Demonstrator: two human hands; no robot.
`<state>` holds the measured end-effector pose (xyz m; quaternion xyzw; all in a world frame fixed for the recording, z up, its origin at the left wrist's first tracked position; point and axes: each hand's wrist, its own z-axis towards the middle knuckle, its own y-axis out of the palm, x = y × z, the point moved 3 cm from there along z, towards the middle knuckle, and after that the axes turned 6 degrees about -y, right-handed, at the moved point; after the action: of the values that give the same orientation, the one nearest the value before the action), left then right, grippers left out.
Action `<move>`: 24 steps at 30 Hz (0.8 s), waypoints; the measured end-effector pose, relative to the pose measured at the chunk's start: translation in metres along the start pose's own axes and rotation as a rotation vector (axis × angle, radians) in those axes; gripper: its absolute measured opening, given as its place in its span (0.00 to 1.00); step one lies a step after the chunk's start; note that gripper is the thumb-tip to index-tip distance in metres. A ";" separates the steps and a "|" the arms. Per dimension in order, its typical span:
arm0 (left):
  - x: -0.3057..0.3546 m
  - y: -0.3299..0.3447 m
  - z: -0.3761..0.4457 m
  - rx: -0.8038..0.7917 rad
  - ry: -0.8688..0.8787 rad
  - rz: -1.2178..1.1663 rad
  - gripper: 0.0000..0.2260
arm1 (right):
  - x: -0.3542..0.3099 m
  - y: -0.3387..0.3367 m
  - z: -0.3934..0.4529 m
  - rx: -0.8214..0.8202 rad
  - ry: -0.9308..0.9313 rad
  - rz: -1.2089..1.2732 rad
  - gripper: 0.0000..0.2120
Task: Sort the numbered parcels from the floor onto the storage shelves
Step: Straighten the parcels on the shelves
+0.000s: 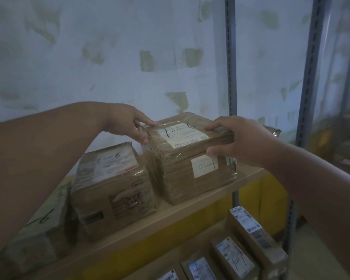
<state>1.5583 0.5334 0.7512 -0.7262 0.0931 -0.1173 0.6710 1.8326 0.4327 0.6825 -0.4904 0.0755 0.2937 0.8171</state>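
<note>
While both hands grip it, a taped cardboard parcel (187, 156) marked "1-6" sits on the wooden shelf (170, 215). The left hand (127, 122) curls its fingers over the parcel's far left top edge; the right hand (234, 138) pinches the near right corner, fingers on top, thumb on the front face. Just beside it on the left stands another "1-6" parcel (111, 188). Labelled boxes (249, 239) lie on the shelf below.

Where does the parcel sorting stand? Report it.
Done: two parcels marked 1-6 sit on the upper shelf; more lie on the shelf below. In hand: left hand and right hand grip a third 1-6 parcel on that shelf. Left: the floor is out of view.
</note>
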 end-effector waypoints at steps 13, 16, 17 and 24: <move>0.056 -0.028 -0.002 0.113 0.086 -0.092 0.18 | 0.031 -0.044 -0.020 0.081 -0.015 0.027 0.25; 0.107 -0.027 0.010 0.140 0.180 -0.044 0.17 | 0.059 -0.070 -0.027 0.114 0.033 -0.024 0.19; 0.124 -0.026 0.016 0.138 0.204 -0.012 0.18 | 0.070 -0.077 -0.029 0.112 0.036 -0.068 0.18; 0.210 -0.015 0.072 0.002 0.199 0.224 0.19 | 0.132 -0.088 -0.025 -0.009 0.031 -0.295 0.22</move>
<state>1.7799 0.5413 0.7708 -0.6956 0.2394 -0.1134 0.6679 1.9935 0.4349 0.6824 -0.5043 0.0140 0.1629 0.8479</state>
